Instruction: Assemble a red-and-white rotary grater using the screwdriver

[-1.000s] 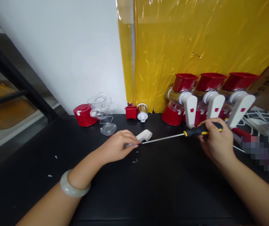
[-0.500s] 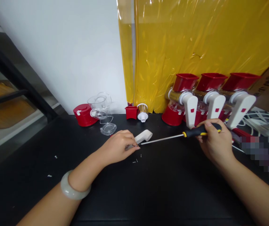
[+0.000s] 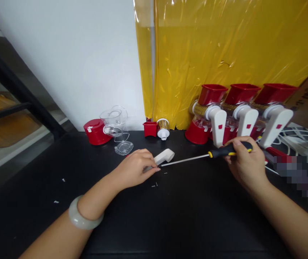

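My left hand (image 3: 137,167) is closed over a white crank handle (image 3: 165,156) lying on the black table. The handle's bent end sticks out past my fingers, and its other end is mostly hidden under the palm. Thumb and fingertips pinch together at the tip of a screwdriver (image 3: 185,159); whether a screw is between them I cannot make out. My right hand (image 3: 247,158) grips the screwdriver's black and yellow grip, the shaft pointing left. Several small screws (image 3: 153,186) lie just in front of my left hand.
Behind stand a red base (image 3: 97,132), a clear plastic housing (image 3: 113,120), a red hopper (image 3: 150,129) and a grater drum (image 3: 163,128). Three assembled red-and-white rotary graters (image 3: 213,95) line the back right, beside white cables (image 3: 286,138). White scraps (image 3: 56,202) lie at left.
One small screw by my left fingertips has shifted slightly up and right and now lies crosswise. My right hand and the screwdriver have moved very slightly left; my left hand stays put.
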Action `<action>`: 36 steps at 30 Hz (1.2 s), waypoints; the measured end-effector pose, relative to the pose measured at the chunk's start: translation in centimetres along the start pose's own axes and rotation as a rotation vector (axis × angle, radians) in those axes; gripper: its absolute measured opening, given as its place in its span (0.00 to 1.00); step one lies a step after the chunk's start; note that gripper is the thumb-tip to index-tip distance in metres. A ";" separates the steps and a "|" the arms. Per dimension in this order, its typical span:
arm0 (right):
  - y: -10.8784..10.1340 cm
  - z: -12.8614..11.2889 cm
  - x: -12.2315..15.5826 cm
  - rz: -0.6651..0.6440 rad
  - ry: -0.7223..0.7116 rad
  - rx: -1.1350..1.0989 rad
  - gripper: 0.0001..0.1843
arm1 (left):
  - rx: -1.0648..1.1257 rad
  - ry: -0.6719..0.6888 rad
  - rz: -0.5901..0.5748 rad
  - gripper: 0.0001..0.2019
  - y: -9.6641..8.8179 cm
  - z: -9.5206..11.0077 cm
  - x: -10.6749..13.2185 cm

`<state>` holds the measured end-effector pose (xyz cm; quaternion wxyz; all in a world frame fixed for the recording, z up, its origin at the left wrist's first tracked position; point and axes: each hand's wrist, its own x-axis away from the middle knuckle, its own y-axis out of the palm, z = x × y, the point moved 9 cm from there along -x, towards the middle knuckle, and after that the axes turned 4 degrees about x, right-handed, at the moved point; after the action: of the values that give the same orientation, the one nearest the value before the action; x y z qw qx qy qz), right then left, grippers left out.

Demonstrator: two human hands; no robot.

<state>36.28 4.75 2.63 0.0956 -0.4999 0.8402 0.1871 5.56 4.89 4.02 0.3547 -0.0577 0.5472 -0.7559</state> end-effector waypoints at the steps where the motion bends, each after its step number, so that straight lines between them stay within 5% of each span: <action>1: 0.0 0.0 0.0 0.004 0.003 -0.001 0.13 | -0.004 -0.001 -0.002 0.10 0.0 0.0 0.0; 36: 0.2 0.0 0.1 -0.044 -0.021 0.013 0.14 | -0.072 0.023 -0.010 0.10 0.3 0.3 0.0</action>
<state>36.07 4.78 2.66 0.1118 -0.5157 0.8291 0.1849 5.80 4.64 3.88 0.3421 -0.0644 0.5778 -0.7383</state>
